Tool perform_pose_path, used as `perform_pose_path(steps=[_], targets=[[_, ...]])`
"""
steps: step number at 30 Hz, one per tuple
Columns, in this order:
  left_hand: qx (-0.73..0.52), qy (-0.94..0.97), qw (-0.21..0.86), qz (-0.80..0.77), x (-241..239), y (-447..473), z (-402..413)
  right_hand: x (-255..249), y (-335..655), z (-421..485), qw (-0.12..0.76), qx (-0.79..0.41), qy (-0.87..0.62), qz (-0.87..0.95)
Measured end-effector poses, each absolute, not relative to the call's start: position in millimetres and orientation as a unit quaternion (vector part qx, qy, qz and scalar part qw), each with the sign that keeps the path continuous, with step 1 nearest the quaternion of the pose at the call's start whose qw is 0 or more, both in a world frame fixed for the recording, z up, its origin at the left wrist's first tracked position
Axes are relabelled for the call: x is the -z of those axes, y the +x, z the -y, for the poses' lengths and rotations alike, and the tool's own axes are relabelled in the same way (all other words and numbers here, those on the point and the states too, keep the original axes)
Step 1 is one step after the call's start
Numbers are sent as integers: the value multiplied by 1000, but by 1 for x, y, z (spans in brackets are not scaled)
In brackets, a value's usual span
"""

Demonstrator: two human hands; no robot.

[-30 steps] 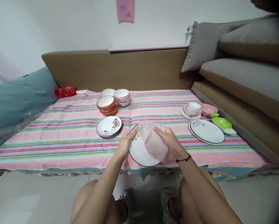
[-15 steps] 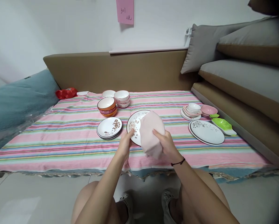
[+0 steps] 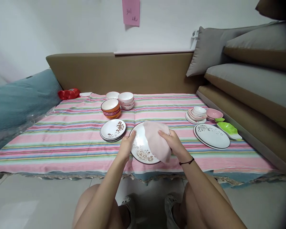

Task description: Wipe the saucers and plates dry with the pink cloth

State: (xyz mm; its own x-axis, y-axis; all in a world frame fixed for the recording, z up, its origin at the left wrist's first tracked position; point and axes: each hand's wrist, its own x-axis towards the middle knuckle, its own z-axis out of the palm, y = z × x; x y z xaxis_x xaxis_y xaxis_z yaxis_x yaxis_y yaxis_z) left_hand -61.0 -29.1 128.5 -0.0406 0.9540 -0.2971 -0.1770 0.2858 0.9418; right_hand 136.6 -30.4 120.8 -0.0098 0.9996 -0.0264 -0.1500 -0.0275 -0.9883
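Note:
A large white plate (image 3: pixel 140 149) with a brown flower pattern and dark rim is held tilted over the near edge of the striped cloth. My left hand (image 3: pixel 126 147) grips its left rim, fingers closed on the edge. My right hand (image 3: pixel 172 143) presses a pale pink cloth (image 3: pixel 156 141) against the plate's right half, fingers wrapped on the cloth. The flower motif now sits at the plate's lower edge.
A stack of flowered small plates (image 3: pixel 112 129) lies just left. Orange bowls (image 3: pixel 110 108) and white bowls (image 3: pixel 126 99) stand behind. To the right are small saucers (image 3: pixel 196 114), a pink dish (image 3: pixel 214 113), an oval flowered platter (image 3: pixel 211 135) and a green dish (image 3: pixel 229 128). Sofa cushions (image 3: pixel 250 76) rise at right.
The plate has been turned in my hands, so the flower motif went from the upper left to the bottom. The pink cloth slid across its face with my right hand.

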Motion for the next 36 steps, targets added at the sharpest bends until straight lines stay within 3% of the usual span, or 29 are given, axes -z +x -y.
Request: perform_pose_path(steps=[5, 13, 20, 25, 36], targets=[[-541, 247, 590, -546, -112, -45, 29, -107, 106, 35, 593, -571, -473, 315], [-445, 316, 704, -454, -117, -51, 31, -102, 112, 33, 611, -556, -491, 277], [-466, 371, 633, -495, -133, -60, 24, -118, 156, 31, 471, -601, -493, 416], [-465, 415, 617, -480, -132, -63, 25, -115, 157, 32, 441, -627, -471, 437], [-245, 494, 715, -429, -148, -75, 29, -126, 144, 44, 300, -665, -468, 499]])
